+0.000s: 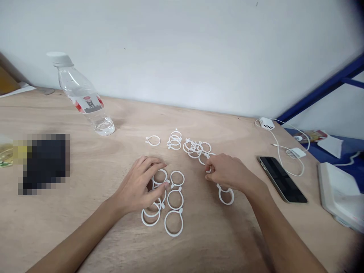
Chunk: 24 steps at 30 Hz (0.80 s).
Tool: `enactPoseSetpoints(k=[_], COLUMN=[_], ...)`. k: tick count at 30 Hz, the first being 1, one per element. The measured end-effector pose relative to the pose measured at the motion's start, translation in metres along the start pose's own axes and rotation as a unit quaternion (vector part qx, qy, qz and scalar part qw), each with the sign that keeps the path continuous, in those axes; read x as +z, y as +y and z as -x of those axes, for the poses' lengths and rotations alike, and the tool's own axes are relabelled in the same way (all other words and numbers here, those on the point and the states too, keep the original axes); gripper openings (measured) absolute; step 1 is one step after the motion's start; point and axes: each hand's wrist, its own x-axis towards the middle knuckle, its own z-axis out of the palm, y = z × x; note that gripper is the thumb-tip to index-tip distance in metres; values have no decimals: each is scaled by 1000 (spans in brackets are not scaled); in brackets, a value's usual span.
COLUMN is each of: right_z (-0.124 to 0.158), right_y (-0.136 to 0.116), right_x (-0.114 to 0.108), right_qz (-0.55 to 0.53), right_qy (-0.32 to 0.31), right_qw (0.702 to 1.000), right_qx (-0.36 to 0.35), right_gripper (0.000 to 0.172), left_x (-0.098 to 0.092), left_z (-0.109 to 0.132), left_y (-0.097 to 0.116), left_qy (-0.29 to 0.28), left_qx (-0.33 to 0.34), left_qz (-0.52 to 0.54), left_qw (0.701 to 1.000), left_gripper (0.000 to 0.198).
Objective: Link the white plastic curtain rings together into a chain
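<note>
Your left hand lies palm-down, nearer to you than the clear plastic bottle with a white cap and to its right. Its fingers are loosely spread, not closed on anything; the hand partly covers the near group of thin white rings with small tabs, and its thumb appears to touch one. Your right hand, farther right of the bottle, has thumb and forefinger pinched on a small white piece, seemingly part of a ring; your hand hides the rest. Close below that hand sits a thin white ring pair, overlapping. The far cluster of white rings lies right of the bottle, its near end by your right fingers; a single white ring lies closer to the bottle. The black-screened phone rests well right of the bottle.
</note>
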Motion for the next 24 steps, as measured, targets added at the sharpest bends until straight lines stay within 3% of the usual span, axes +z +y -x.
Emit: enactPoseSetpoints(k=[4,8,13,24], right_z=[3,8,9,2], right_y=[-12,-36,-63,-77], right_x=[-1,2,18,47], right_qz=[-145,-314,-412,-535], right_qy=[36,43,10,36], right_qw=[987,930,870,821], right_qx=[-66,-185,-273,-197], right_gripper=[13,16,18,4], left_x=[0,-1,-4,-8], left_z=[0,1,2,0], left_y=[-1,-2,-1,2], left_qy=[9,7,-5,-47], left_qx=[0,-24,-26,-32], left_qz=[9,28,69,116], left_qw=[1000,999,997,992], left_gripper=[31,31,33,27])
